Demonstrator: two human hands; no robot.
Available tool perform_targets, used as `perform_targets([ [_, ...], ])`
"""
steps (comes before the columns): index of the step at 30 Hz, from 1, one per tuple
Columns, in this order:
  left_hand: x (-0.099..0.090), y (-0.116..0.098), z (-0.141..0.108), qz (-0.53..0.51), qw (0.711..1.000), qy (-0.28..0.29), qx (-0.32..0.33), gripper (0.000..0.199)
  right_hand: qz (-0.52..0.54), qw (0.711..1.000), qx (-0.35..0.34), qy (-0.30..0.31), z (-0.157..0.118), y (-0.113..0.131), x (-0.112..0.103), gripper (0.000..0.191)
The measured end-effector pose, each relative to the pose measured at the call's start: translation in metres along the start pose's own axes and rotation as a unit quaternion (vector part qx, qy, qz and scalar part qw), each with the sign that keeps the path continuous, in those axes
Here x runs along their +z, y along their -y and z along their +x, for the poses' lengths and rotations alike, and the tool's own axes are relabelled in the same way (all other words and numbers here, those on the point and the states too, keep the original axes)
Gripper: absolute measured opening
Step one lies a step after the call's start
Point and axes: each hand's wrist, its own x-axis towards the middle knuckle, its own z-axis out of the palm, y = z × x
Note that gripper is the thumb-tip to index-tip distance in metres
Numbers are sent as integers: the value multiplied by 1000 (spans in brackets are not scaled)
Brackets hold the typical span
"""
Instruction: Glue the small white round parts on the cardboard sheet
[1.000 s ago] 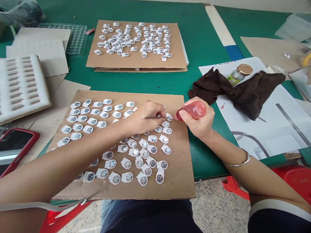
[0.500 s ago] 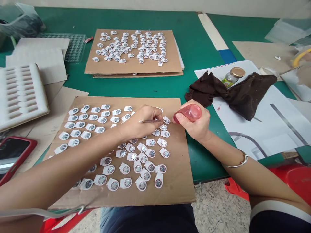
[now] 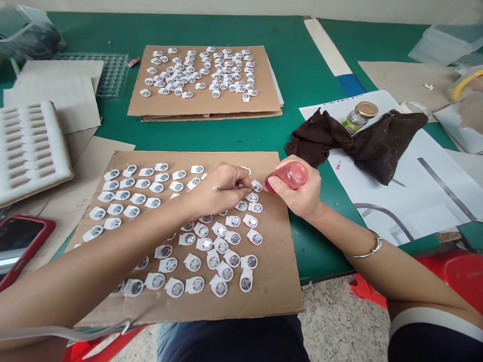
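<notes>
My left hand [image 3: 216, 190] pinches a thin pair of metal tweezers [image 3: 231, 188] held level over the cardboard sheet. The tweezer tips touch or nearly touch a small round metal disc with a white paper tab [image 3: 257, 186]. My right hand [image 3: 305, 193] is wrapped round a soft, reddish, translucent squeeze bottle [image 3: 292, 175], its narrow end pointing left towards that same disc. Its tip is too small to make out clearly. Several similar tabbed discs [image 3: 227, 271] lie in loose rows on the near cardboard sheet [image 3: 271, 281], some hidden under my left forearm.
Behind lies another cardboard sheet [image 3: 136, 106] bearing several discs. To the right are a dark brown cloth [image 3: 381, 151], a glass jar [image 3: 356, 119] and a printed paper sheet [image 3: 426, 201]. A white slotted tray [image 3: 32, 151] and a red-cased phone [image 3: 22, 246] sit left.
The whole view has shifted slightly. Both hands keep almost the same pose beside the same disc, tweezers and squeeze bottle still held.
</notes>
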Motion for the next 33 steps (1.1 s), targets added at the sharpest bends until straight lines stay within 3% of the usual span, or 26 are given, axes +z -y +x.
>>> perform_targets([
  [33, -1, 0, 0, 14, 1000, -9, 10, 12, -5, 1000, -7, 13, 1, 3, 3, 16],
])
